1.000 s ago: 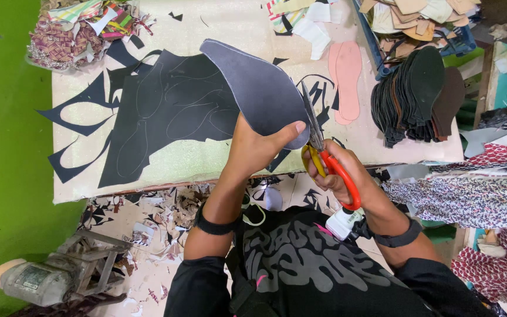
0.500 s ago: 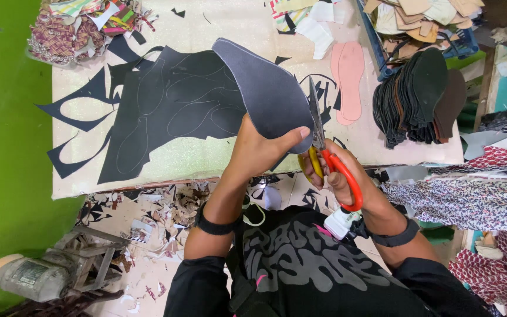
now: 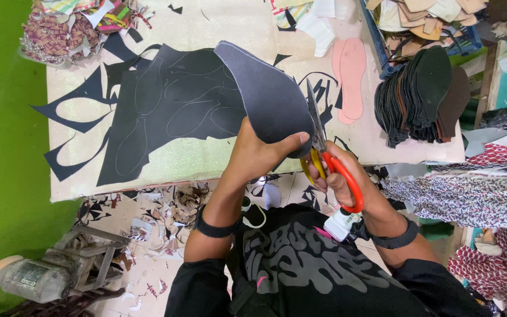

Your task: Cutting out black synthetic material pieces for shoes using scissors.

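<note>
My left hand (image 3: 259, 154) grips the near edge of a large black sheet (image 3: 183, 105) marked with sole outlines, and bends a grey flap (image 3: 268, 94) of it upward. My right hand (image 3: 341, 179) holds scissors with orange and yellow handles (image 3: 338, 173). Their blades (image 3: 314, 114) run along the right edge of the raised flap. The rest of the sheet lies flat on a pale work board (image 3: 206, 35). Both wrists wear black bands.
Pink sole templates (image 3: 350, 76) lie on the board right of the scissors. A stack of dark cut soles (image 3: 423, 97) sits further right. Fabric scraps (image 3: 71, 23) pile at the top left, offcuts litter the floor (image 3: 159, 211), and patterned cloth (image 3: 470, 199) lies at right.
The raised flap and both hands stay almost in place. The scissors have shifted slightly along the flap's right edge.
</note>
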